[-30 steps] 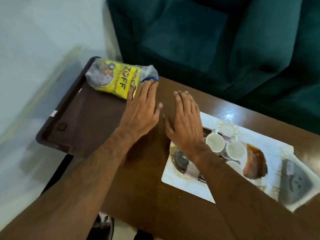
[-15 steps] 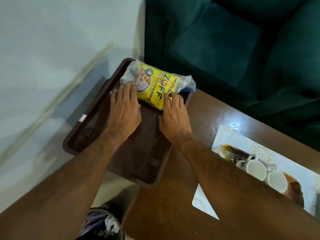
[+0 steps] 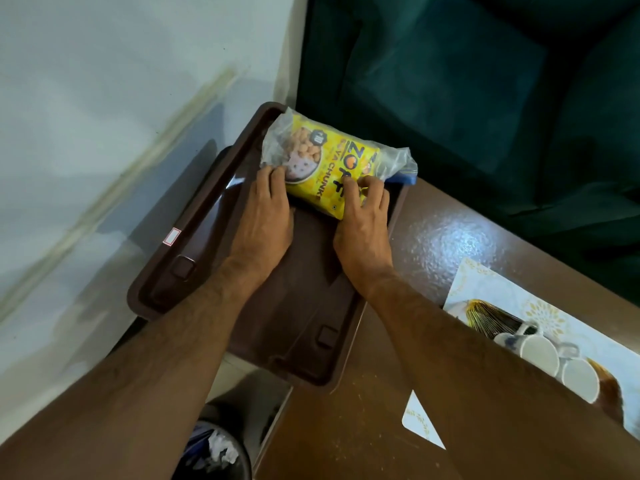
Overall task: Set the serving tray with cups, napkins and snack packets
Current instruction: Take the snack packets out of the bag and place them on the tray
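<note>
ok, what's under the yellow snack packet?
The brown tray floor lies under the yellow snack packet. A blue thing peeks out at its right end; what it is stays covered. Both hands grip its near edge.

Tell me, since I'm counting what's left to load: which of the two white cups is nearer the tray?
The upper-left white cup, nearest the right forearm. The other cup sits beside it, farther from the brown tray toward the picture's right edge.
</note>
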The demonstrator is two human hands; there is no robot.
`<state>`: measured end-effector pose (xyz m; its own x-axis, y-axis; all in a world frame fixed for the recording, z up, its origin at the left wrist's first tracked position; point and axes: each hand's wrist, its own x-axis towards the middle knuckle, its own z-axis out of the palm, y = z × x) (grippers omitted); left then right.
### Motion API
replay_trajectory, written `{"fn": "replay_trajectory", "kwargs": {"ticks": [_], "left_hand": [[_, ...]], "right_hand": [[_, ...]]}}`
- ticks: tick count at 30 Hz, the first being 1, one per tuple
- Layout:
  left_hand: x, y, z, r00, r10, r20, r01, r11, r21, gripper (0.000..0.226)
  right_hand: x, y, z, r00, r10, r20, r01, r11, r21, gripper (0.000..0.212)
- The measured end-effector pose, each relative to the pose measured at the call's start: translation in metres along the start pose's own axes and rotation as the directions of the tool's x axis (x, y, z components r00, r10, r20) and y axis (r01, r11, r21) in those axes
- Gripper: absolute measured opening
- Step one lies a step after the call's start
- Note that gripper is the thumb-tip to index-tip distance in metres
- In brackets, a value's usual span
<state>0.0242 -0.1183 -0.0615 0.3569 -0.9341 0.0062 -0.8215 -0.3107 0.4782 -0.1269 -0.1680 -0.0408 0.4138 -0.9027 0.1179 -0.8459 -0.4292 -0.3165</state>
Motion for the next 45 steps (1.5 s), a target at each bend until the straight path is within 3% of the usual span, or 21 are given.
{"fn": "replay_trajectory", "kwargs": {"ticks": [9, 14, 19, 27, 32, 35, 40, 42, 45], "left_hand": [[-0.015, -0.01, -0.011, 0.989, 0.018, -0.146, -0.024, 0.999, -0.042, 0.058], [-0.03, -0.009, -0.033, 0.968, 0.014, -0.25, -0.038, 0.995, -0.09, 0.059], [-0.037, -0.001, -0.063, 0.912, 0.008, -0.411, -0.065, 0.99, -0.124, 0.049], [-0.029, 0.029, -0.124, 0.808, 0.094, -0.581, -0.116, 0.993, -0.001, 0.027], [-0.025, 0.052, -0.151, 0.761, 0.088, -0.642, -0.138, 0.99, -0.029, 0.022], [-0.028, 0.065, -0.16, 0.74, 0.077, -0.668, -0.174, 0.982, -0.08, 0.022], [-0.029, 0.079, -0.169, 0.71, 0.118, -0.694, -0.212, 0.976, -0.051, 0.024], [-0.029, 0.082, -0.171, 0.703, 0.155, -0.694, -0.235, 0.972, -0.021, 0.024], [-0.029, 0.087, -0.173, 0.692, 0.208, -0.691, -0.269, 0.963, 0.02, 0.024]], "right_hand": [[-0.022, -0.002, -0.006, 0.989, -0.081, -0.12, 0.094, 0.99, 0.102, 0.044], [-0.026, -0.014, -0.019, 0.955, -0.115, -0.275, 0.161, 0.976, 0.15, 0.03], [-0.017, -0.031, -0.049, 0.895, -0.159, -0.418, 0.246, 0.955, 0.164, 0.023], [0.006, -0.053, -0.111, 0.815, -0.044, -0.578, 0.254, 0.924, 0.287, 0.018], [0.014, -0.053, -0.137, 0.811, -0.016, -0.585, 0.266, 0.901, 0.344, 0.022], [0.012, -0.049, -0.147, 0.827, -0.079, -0.556, 0.312, 0.888, 0.338, 0.023], [0.008, -0.041, -0.154, 0.897, -0.31, -0.316, 0.376, 0.91, 0.173, 0.074], [0.008, -0.037, -0.15, 0.893, -0.331, -0.304, 0.386, 0.911, 0.142, 0.065], [0.012, -0.034, -0.148, 0.863, -0.298, -0.408, 0.412, 0.883, 0.227, 0.027]]}}
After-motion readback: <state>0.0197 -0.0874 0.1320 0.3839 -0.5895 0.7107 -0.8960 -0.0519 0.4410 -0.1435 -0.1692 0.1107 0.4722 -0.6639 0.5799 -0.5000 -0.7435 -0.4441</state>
